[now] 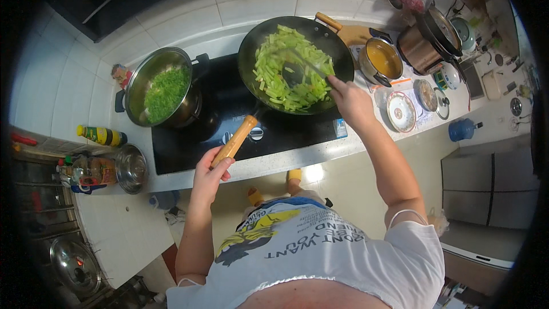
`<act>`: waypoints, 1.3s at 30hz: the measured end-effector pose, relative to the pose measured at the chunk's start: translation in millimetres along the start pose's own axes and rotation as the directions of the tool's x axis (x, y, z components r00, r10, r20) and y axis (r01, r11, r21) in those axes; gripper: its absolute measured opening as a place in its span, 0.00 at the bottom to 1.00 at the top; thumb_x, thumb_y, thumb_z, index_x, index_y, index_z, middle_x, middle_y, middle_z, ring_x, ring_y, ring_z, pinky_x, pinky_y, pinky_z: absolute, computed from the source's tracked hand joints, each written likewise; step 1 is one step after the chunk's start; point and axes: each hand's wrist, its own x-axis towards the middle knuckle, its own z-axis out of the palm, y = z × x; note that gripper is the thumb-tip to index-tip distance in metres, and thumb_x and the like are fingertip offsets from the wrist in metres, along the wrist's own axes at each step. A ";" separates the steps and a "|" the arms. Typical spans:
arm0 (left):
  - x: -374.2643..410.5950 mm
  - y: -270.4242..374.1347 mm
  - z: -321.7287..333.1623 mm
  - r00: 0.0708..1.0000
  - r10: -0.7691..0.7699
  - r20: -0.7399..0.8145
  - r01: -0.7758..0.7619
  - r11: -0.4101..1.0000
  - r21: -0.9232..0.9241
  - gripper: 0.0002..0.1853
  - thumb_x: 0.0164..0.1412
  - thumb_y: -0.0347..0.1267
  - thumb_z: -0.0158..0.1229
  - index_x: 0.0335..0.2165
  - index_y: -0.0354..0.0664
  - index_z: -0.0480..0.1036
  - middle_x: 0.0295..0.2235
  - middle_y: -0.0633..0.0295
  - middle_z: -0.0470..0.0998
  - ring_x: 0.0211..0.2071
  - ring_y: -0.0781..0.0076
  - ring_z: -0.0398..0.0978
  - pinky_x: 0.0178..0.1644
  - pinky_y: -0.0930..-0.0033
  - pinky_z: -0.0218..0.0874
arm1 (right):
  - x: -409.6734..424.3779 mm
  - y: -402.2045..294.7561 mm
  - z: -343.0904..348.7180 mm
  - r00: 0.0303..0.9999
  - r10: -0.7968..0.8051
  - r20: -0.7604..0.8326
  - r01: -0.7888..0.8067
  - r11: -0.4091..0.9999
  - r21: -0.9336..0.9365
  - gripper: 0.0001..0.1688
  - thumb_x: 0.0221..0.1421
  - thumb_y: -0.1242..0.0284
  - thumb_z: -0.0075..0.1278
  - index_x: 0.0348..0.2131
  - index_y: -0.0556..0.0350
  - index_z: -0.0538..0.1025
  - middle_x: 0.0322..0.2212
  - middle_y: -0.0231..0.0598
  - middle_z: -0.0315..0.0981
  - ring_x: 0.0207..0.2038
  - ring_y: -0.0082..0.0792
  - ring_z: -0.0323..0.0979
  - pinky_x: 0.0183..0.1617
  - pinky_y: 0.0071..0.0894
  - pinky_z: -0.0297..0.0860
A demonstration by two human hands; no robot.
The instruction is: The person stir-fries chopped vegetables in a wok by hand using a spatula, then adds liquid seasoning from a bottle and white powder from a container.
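My left hand (211,172) is closed around the long wooden handle (235,140) of a dark wok (248,66). The wok rests over the right side of a black glass gas stove (188,154). Chopped pale green vegetable pieces (283,94) lie in a loose ring inside it, with the dark bottom showing in the middle. My right hand (352,102) grips a spatula (305,61) at the wok's right rim. The spatula's blade reaches into the green pieces, and its far end is blurred. Its grip is hidden in my fingers.
Left of the wok stands a steel pot (136,83) with finely chopped greens (167,92). To the right are a small pot of yellow liquid (383,58), a bowl (401,112) and an electric cooker (422,47). A steel basin (132,169) and bottles (101,135) sit at left.
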 end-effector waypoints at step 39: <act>-11.1 -5.2 2.3 0.998 0.025 -0.055 -0.029 0.997 -0.066 0.23 0.59 0.33 0.58 0.51 0.36 0.68 0.37 0.61 0.79 0.26 0.84 0.68 0.31 0.80 0.62 | 190.7 -56.6 -122.3 0.693 0.191 0.695 0.395 0.705 -0.588 0.20 0.32 0.70 0.65 0.31 0.59 0.82 0.26 0.43 0.79 0.28 0.37 0.78 0.30 0.36 0.72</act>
